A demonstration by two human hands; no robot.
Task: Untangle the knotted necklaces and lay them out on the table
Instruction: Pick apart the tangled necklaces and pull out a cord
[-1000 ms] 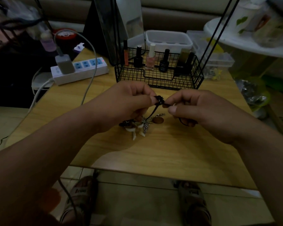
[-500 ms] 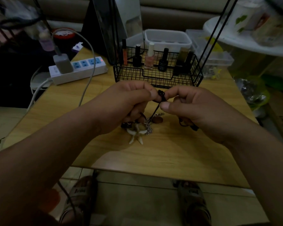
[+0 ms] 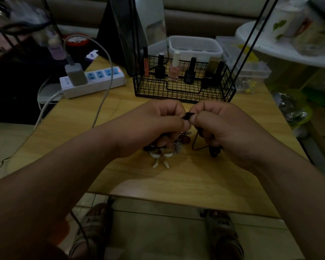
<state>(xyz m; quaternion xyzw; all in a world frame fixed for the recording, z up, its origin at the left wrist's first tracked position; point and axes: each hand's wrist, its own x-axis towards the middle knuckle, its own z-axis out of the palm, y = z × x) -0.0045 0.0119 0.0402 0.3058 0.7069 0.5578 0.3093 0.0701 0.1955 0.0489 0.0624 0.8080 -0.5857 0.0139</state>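
Observation:
A dark knot of necklace cords (image 3: 188, 115) is pinched between the fingertips of my left hand (image 3: 154, 126) and my right hand (image 3: 221, 128), held above the wooden table (image 3: 204, 181). Below my hands hang a silver chain (image 3: 176, 147), a white tooth-shaped pendant (image 3: 160, 159) that touches the table, and a small brown pendant (image 3: 186, 140). A dark cord loop (image 3: 197, 145) with a dark bead (image 3: 214, 152) trails under my right hand. Both hands are closed on the tangle.
A black wire basket (image 3: 184, 91) with nail polish bottles stands just behind my hands. A white power strip (image 3: 94, 81) with a charger and cable lies at the back left. Plastic boxes (image 3: 195, 45) sit behind the basket. My sandalled feet show below the table's near edge.
My hands have moved closer together around the knot and slightly lower. The white pendant has dropped down onto the table.

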